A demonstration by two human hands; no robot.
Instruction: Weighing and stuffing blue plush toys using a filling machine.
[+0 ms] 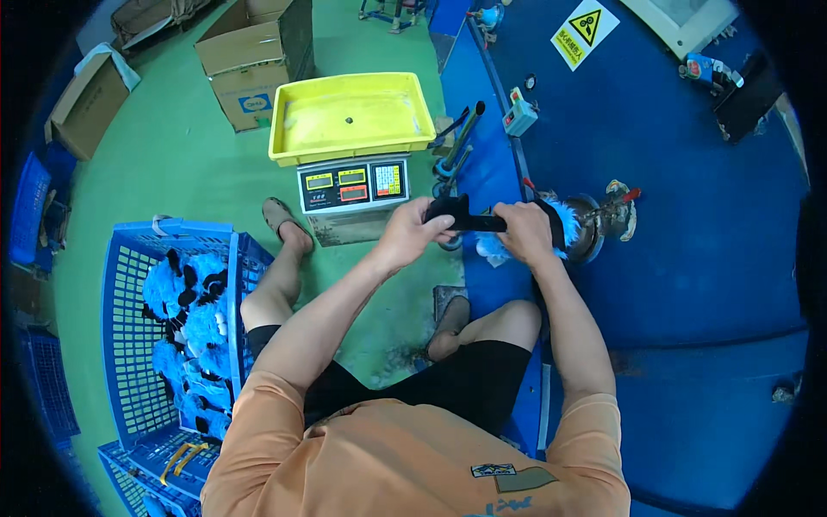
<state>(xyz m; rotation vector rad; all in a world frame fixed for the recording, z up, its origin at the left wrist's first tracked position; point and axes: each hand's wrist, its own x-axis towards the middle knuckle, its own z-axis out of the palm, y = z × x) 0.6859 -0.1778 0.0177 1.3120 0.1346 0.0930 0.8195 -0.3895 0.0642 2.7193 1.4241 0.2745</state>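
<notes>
Between my hands stretches a dark black piece [476, 223], flat and strap-like; its exact kind I cannot make out. My left hand [410, 233] is closed on its wider left end, thumb on top. The fingers of my right hand [525, 231] are closed round its other end. Just beyond the right hand, a fluffy blue plush piece [564, 226] with black parts sits against the round metal fitting [589, 231] of the blue machine. Whether the black piece joins the plush is hidden by my hand. Pale blue fluff [493, 250] shows beneath it.
Left of my legs, a blue plastic basket [121, 345] holds several blue-and-black plush pieces [196, 336]. Ahead, a yellow tray [351, 112] rests on a digital scale [355, 183]. Cardboard boxes [250, 86] stand farther off. The large blue machine [689, 284] fills the right side, with a switch box [519, 116].
</notes>
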